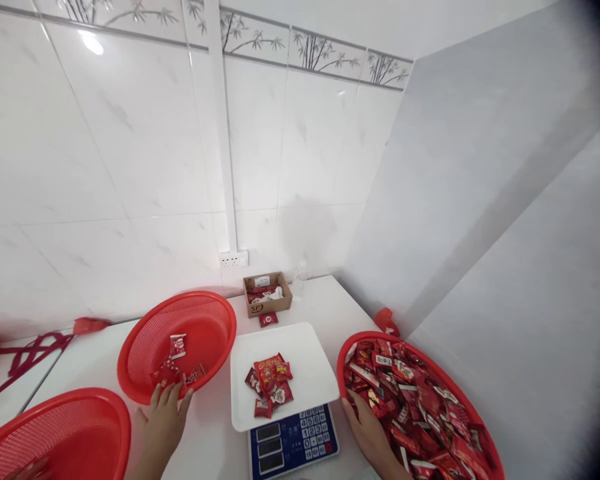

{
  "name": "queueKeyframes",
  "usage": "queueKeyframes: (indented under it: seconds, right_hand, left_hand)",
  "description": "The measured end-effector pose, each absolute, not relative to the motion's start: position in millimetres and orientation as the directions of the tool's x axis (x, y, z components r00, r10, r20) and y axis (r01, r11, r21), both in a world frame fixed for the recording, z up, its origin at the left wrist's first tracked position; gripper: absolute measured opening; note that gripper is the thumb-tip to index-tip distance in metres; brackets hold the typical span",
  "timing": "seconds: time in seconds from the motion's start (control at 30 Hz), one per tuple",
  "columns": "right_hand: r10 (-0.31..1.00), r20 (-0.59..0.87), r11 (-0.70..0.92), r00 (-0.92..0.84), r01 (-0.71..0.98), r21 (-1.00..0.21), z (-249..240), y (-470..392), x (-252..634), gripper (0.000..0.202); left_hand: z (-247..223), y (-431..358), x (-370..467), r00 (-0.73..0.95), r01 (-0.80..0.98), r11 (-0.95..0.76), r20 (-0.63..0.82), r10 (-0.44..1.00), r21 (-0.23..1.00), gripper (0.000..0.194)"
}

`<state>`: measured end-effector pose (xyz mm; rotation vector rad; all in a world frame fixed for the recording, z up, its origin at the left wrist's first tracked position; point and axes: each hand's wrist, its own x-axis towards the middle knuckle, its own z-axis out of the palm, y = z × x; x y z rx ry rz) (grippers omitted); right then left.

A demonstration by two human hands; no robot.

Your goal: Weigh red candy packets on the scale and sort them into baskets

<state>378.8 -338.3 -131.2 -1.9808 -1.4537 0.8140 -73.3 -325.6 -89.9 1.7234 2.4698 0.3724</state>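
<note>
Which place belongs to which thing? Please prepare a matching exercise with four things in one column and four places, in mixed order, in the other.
Things:
1. White tray
2. Wall socket
3. Clear bottle
4. Right hand

Places:
A. Beside the cardboard box
B. At the rim of the full red basket
C. On the blue scale
D. On the tiled wall

Right pairs: 1-C, 2-D, 3-A, 4-B

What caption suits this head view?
Left hand at one basket, right hand at a fuller basket, red packets on a scale tray between.
</note>
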Motion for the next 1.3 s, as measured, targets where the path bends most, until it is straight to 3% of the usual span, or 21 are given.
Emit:
queueKeyframes:
  seconds: [0.43,0.73,1.03,1.3]
  right_hand:
    - [0.962,-0.154,-0.262,0.227,0.594,-0.760,-135.6,-336.1,381.2,0.065]
    - [0.956,-0.170,-0.283,0.238,0.596,-0.751,-140.2,-334.9,383.2,0.061]
    - [0.954,-0.211,-0.298,0.212,0.608,-0.736,-130.8,-336.0,382.0,0.066]
    - [0.952,-0.180,-0.298,0.249,0.603,-0.740,-132.4,-336.6,381.0,0.058]
  left_hand:
    - [-89.3,-317.2,-64.2,-0.323,0.922,0.329,-0.063,0.944,0.203,0.050]
    - [-97.9,-307.4,-61.4,-0.159,0.941,0.172,-0.066,0.985,0.291,0.049]
    - [-90.8,-308.8,-64.0,-0.147,0.932,0.149,-0.032,0.989,0.331,0.047]
    - [-94.1,-316.7,-69.4,-0.175,0.901,0.188,-0.068,0.982,0.392,0.045]
